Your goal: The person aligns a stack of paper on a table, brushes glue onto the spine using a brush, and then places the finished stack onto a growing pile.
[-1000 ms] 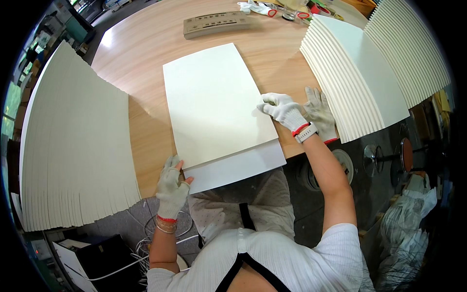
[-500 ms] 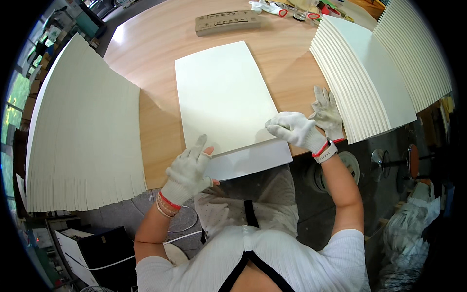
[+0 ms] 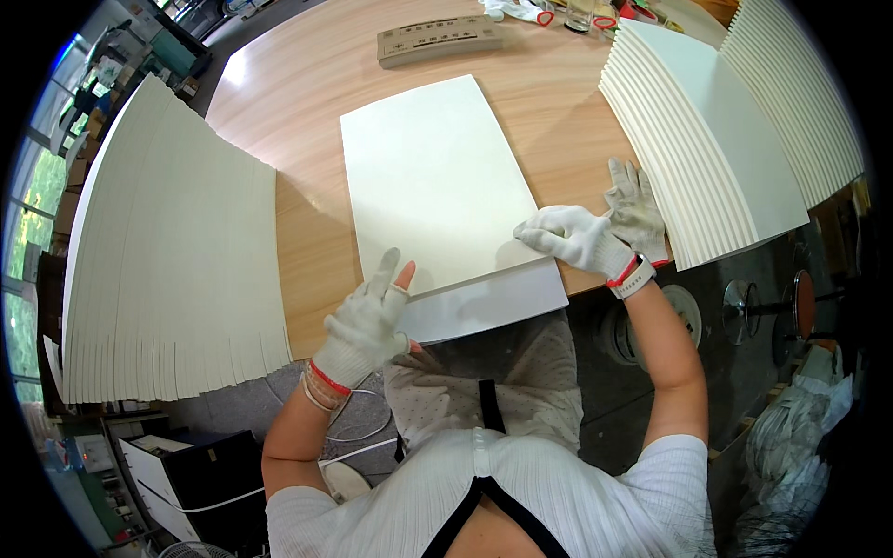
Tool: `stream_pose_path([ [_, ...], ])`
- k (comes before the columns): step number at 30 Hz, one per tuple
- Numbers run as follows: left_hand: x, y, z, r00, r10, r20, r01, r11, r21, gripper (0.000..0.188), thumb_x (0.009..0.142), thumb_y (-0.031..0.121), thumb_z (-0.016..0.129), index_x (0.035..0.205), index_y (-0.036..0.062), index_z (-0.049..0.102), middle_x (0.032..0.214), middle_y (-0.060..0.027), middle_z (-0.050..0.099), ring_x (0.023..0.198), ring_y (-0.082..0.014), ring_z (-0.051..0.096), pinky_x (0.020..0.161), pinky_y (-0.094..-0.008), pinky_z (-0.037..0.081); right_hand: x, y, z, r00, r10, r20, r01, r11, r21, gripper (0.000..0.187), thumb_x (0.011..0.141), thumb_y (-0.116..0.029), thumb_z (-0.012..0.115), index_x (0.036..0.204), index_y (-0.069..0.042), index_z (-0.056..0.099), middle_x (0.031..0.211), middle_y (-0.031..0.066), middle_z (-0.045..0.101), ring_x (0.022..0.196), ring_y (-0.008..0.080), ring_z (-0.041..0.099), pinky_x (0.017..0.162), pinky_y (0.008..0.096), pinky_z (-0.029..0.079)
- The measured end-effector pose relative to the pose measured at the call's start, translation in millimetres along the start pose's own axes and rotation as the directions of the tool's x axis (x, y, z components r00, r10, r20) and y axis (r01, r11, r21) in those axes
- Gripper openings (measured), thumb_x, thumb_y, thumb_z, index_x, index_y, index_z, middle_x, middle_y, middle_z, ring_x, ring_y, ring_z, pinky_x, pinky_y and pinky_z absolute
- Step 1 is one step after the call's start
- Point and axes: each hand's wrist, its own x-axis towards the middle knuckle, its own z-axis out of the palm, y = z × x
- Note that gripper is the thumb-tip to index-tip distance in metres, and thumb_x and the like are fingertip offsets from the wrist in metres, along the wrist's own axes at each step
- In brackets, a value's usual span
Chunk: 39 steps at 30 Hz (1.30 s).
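A large cream-white sheet [image 3: 437, 177] lies on the table in front of me, with a pale bluish-white sheet or flap [image 3: 484, 305] showing along its near edge. My left hand [image 3: 365, 321], in a white knit glove with some bare fingertips, is over the near left corner, fingers apart. At the right edge, my right hand [image 3: 579, 240], also gloved, has its fingers pressed together with the tips on the sheet. Whether it pinches anything small is hidden. A loose worn glove [image 3: 636, 209] lies just beyond my right wrist.
A tall fanned stack of cream sheets [image 3: 177, 251] stands at the left. More stacked boards [image 3: 688, 139] rise at the right table edge. Toward the back lies a grey-brown box [image 3: 439, 42]; scissors [image 3: 605, 22] and a glass [image 3: 578, 15] are behind it. A round stool [image 3: 802, 304] stands right.
Both hands have shifted slightly farther up the sheet. The left fingers have spread a little more. The whole view has moved slightly, while the sheet seems to stay in place.
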Motion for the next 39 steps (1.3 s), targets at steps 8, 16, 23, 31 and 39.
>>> stream_pose_path([
  [8,-6,-2,-2,1.0,0.009,-0.007,-0.009,1.0,-0.023,0.112,0.056,0.029,0.087,0.149,0.011,0.027,0.151,-0.0226,0.027,0.12,-0.0409,0.051,0.093,-0.0436,0.049,1,1,0,0.999,0.038,0.022,-0.039,0.999,0.015,0.044,0.094,-0.041,0.058,0.105,0.001,0.067,0.102,0.0134,0.068,0.098,0.0213,0.062,0.087,0.03,0.048],
  [16,-4,1,-4,1.0,-0.009,-0.015,0.008,0.998,-0.059,0.109,0.058,0.024,0.085,0.149,0.014,0.028,0.152,-0.0221,0.025,0.12,-0.0395,0.05,0.093,-0.0442,0.049,2,3,-1,0.998,0.066,0.016,-0.066,0.998,-0.005,0.044,0.093,-0.042,0.059,0.106,0.0,0.067,0.096,0.0119,0.067,0.093,0.0211,0.062,0.085,0.0299,0.048],
  [23,-8,-13,10,0.975,0.166,-0.149,-0.15,0.982,0.112,0.06,0.066,0.01,0.075,0.124,0.0066,0.059,0.133,-0.0184,0.052,0.108,-0.0343,0.058,0.085,-0.0409,0.052,2,11,-7,0.995,-0.081,0.059,0.076,0.994,0.082,0.042,0.091,-0.04,0.061,0.104,-0.001,0.068,0.103,0.0147,0.068,0.099,0.0235,0.062,0.087,0.0328,0.048],
  [31,29,-40,20,0.882,-0.453,-0.13,0.336,0.798,-0.501,0.021,0.075,0.018,0.073,0.076,-0.002,0.066,0.068,-0.017,0.06,0.064,-0.0258,0.059,0.062,-0.0341,0.046,5,-3,23,0.955,0.128,-0.267,-0.193,0.953,-0.233,0.031,0.074,-0.027,0.078,0.088,0.0,0.069,0.087,0.0154,0.067,0.08,0.027,0.065,0.072,0.0325,0.051],
  [39,44,-29,-16,0.927,-0.367,0.074,0.374,0.914,-0.156,0.047,0.075,0.027,0.077,0.11,0.0012,0.062,0.104,-0.0199,0.061,0.091,-0.0258,0.06,0.077,-0.0385,0.048,13,15,37,0.936,0.136,-0.326,-0.254,0.901,-0.353,0.03,0.076,-0.029,0.075,0.084,-0.002,0.064,0.084,0.0168,0.064,0.08,0.0352,0.063,0.07,0.0421,0.049],
])
